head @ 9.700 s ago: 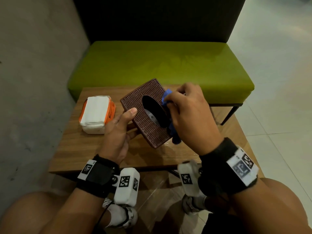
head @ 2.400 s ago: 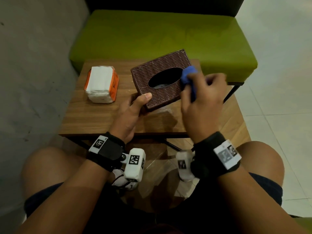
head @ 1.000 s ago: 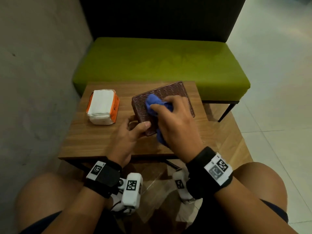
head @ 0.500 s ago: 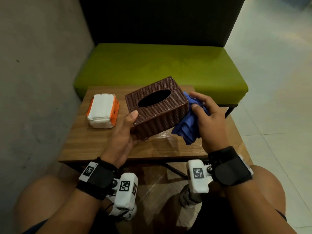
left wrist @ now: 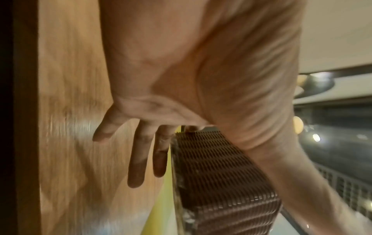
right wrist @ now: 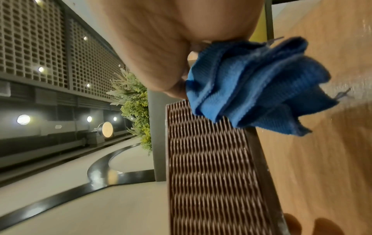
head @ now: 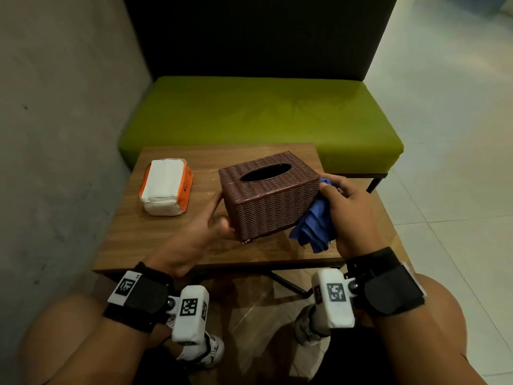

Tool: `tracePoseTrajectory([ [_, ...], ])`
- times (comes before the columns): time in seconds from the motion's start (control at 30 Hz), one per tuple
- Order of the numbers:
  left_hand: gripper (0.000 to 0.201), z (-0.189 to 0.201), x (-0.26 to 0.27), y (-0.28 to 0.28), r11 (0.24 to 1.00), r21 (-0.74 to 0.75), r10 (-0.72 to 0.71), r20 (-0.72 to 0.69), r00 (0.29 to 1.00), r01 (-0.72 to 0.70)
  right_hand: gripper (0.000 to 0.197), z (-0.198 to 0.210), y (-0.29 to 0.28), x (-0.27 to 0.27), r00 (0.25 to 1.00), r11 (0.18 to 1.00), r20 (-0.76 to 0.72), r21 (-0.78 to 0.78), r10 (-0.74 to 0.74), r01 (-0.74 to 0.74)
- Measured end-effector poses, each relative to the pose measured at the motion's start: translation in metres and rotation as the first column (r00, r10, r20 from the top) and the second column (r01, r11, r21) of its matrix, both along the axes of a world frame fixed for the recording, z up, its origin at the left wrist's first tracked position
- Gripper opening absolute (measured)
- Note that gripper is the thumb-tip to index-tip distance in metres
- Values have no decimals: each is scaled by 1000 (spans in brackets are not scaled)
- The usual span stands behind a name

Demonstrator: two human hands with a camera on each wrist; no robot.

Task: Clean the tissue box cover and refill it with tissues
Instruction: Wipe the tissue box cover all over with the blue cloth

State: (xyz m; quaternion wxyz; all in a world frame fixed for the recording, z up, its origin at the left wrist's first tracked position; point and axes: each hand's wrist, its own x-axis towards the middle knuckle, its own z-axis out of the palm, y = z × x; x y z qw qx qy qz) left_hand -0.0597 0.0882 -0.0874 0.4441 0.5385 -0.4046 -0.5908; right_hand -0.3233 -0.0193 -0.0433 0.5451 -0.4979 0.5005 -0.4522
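Note:
The brown woven tissue box cover (head: 269, 201) stands upright on the wooden table (head: 166, 240), with its oval opening (head: 265, 172) facing up. My left hand (head: 219, 207) steadies its left end, the thumb on the near side. In the left wrist view the fingers (left wrist: 138, 167) lie straight beside the cover (left wrist: 221, 174). My right hand (head: 333, 195) grips a bunched blue cloth (head: 316, 220) and presses it against the cover's right end. The right wrist view shows the cloth (right wrist: 251, 89) on the cover's (right wrist: 211, 167) woven face. A white tissue pack in an orange wrapper (head: 166, 187) lies at the table's left.
A green bench (head: 261, 115) with a dark back stands just behind the table. A grey wall (head: 55, 134) runs along the left and tiled floor (head: 444, 134) lies to the right. My knees sit under the table's near edge.
The cover went from being wiped on top to standing upright. My right hand moved the cloth to its right end. My left thumb slid from the top corner to the near side.

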Motion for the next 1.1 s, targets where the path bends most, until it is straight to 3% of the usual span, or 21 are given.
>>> tracePoseTrajectory([
  [0.1,157,0,4,-3,994,-6,-103,298,949,109,23,5,-2,0,997,992,74,124,-21,12],
  [0.2,147,-1,-3,-2,997,-80,36,450,893,-1,21,12,-2,5,996,986,86,162,-37,23],
  [0.3,140,-3,-12,-1,987,-120,145,423,894,-103,20,14,-2,9,993,986,92,158,-71,55],
  [0.43,157,-6,-19,-1,969,-146,240,382,892,-198,19,15,-1,10,997,995,-18,66,-79,80],
  [0.53,164,-2,-19,0,984,-140,161,425,890,-112,22,14,0,11,990,995,-112,36,-87,92],
  [0.63,171,2,-18,4,993,-115,33,477,878,25,23,13,-5,13,987,991,-146,102,-67,83],
  [0.83,149,-11,-6,-1,964,-255,77,550,831,80,21,5,-7,15,969,993,-247,111,-1,29],
  [0.93,130,-17,-1,-3,960,-279,153,567,809,15,20,6,-2,15,962,1000,-274,10,-7,10],
  [1.0,118,-19,-2,-4,959,-284,189,577,794,-22,17,4,3,16,922,986,-380,-168,-80,17],
  [1.1,114,-20,-7,-5,946,-323,210,552,807,-25,28,-9,10,26,887,897,-391,-438,-247,58],
])
